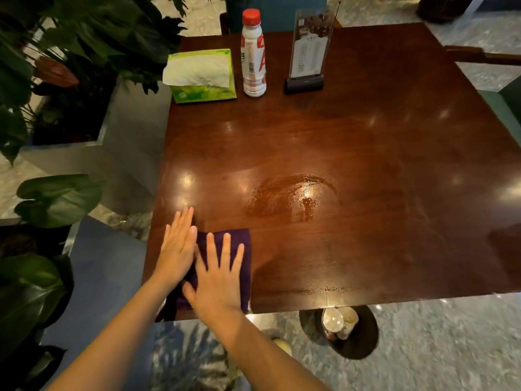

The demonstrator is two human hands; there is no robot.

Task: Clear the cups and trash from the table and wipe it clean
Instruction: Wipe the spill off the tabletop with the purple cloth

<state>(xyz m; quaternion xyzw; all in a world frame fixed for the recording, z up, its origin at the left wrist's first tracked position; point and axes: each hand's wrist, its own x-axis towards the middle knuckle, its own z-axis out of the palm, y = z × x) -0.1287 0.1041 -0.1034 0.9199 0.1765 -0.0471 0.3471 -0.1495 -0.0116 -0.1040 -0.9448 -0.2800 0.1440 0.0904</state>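
At the table's (366, 114) near-left corner, I press both flat, spread hands, left hand (177, 249) and right hand (218, 280), on the purple cloth (239, 244); the wet smear (290, 198) lies ahead-right, nearer my right.

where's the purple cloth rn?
In the head view, the purple cloth lies flat at the near-left corner of the wooden table, pressed under the left hand and right hand, near-left of the wet smear.

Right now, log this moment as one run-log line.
stage: wiping | left hand and right hand: flat on purple cloth | table: wet patch ahead | bottle, tissue box remain
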